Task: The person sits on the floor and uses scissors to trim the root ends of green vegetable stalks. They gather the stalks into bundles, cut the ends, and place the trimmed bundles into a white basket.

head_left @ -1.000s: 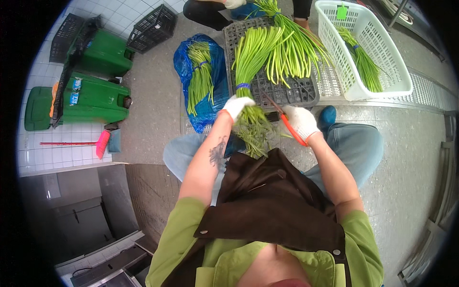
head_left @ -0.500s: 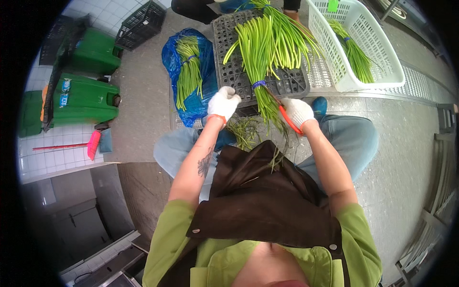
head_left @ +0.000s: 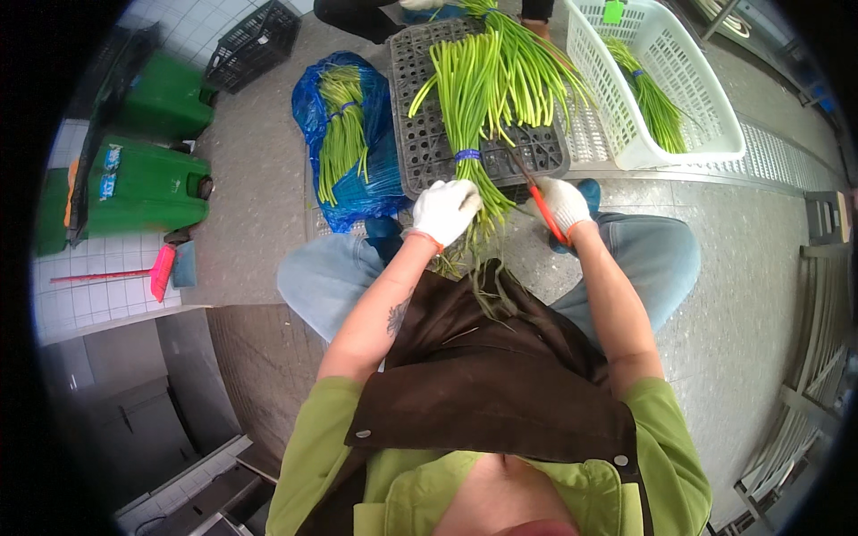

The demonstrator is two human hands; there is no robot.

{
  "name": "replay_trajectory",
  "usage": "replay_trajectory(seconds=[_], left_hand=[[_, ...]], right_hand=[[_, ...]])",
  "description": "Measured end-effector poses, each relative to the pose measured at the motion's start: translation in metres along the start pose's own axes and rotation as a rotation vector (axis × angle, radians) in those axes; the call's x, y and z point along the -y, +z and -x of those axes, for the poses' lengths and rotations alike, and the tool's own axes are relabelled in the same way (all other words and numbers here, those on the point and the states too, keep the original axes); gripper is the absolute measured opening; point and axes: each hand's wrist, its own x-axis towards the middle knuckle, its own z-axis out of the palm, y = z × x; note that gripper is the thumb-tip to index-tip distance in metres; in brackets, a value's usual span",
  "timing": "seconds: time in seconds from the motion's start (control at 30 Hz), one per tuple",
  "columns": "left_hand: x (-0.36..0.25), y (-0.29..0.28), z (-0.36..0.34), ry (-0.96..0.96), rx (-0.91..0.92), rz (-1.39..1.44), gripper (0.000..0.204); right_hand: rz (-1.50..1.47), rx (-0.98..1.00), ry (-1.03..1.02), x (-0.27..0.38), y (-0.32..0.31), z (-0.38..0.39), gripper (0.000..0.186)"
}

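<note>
My left hand [head_left: 444, 211], in a white glove, grips the lower stalks of a bundle of long green stems [head_left: 471, 98] tied with a blue band. The bundle lies across a grey perforated crate [head_left: 420, 107]. My right hand [head_left: 563, 202], also gloved, holds a knife with a red handle [head_left: 547, 220]; its blade points up along the stems just right of the band. Cut stem ends hang below my left hand over my brown apron.
A blue plastic bag [head_left: 313, 116] holds another tied bundle [head_left: 342, 125] at left. A white basket [head_left: 661, 143] with more green stems stands at right. Green containers [head_left: 152, 183], a black crate [head_left: 250, 45] and a pink brush [head_left: 163, 272] lie further left. Another person sits beyond the crate.
The bundle has slid away from me onto the grey crate. My left hand now grips lower on the stalks, and the knife has come up beside the band.
</note>
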Motion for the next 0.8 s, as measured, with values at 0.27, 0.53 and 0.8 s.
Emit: replay_trajectory(seconds=[0.27, 0.53, 0.8], left_hand=[[0.043, -0.004, 0.006, -0.452, 0.226, 0.447, 0.058], [-0.004, -0.019, -0.025, -0.556, 0.297, 0.006, 0.060], [0.022, 0.010, -0.025, -0.459, 0.136, 0.088, 0.042]], right_hand=[[-0.050, 0.231, -0.136, 0.033, 0.005, 0.012, 0.032], [-0.022, 0.186, -0.114, 0.047, -0.009, 0.017, 0.034], [0.006, 0.132, -0.112, 0.055, -0.004, 0.028, 0.031]])
